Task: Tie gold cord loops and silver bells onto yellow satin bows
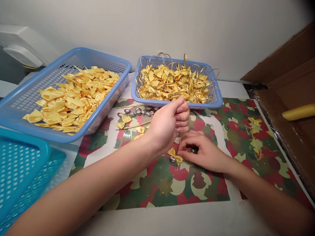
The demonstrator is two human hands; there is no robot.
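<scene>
My left hand is curled closed above the patterned sheet, fingers wrapped toward the palm. A thin gold cord seems to run down from it toward my right hand; most of it is hidden. My right hand pinches the edge of a yellow ribbon bow between thumb and fingers. A small silver bell sits against that bow's left side. Left of my hands lie a loose yellow bow, a gold cord piece and several silver bells.
A blue basket of yellow bows stands at the left. Another blue basket at the back holds bows with gold loops. A teal basket is at the near left. Cardboard and a yellow handle border the right; scraps lie nearby.
</scene>
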